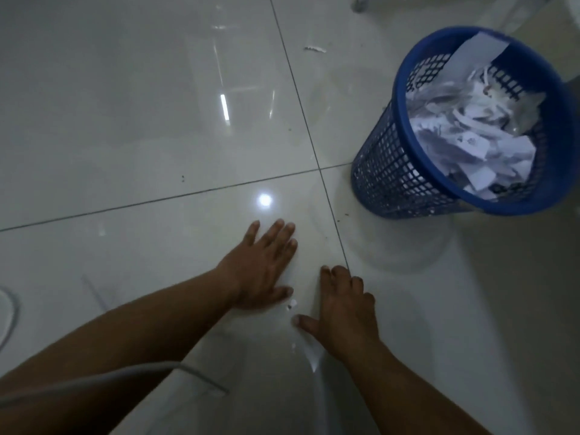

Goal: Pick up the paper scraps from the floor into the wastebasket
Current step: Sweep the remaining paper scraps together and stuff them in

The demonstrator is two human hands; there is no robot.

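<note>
My left hand (262, 268) lies flat on the glossy white tile floor, fingers spread. My right hand (343, 304) rests beside it, fingers bent, thumb stretched toward the left. Between the two thumbs lie tiny white paper scraps (292, 303) on the tile. Another torn scrap (314, 49) lies far ahead near a tile seam. The blue mesh wastebasket (392, 164) stands at the right, well filled with white paper. Neither hand holds anything that I can see.
Dark grout lines (309, 133) cross the floor just ahead of my hands. A pale cable (9, 312) curves at the left edge. A furniture leg (361, 3) shows at the top right. Small dark specks dot the tiles.
</note>
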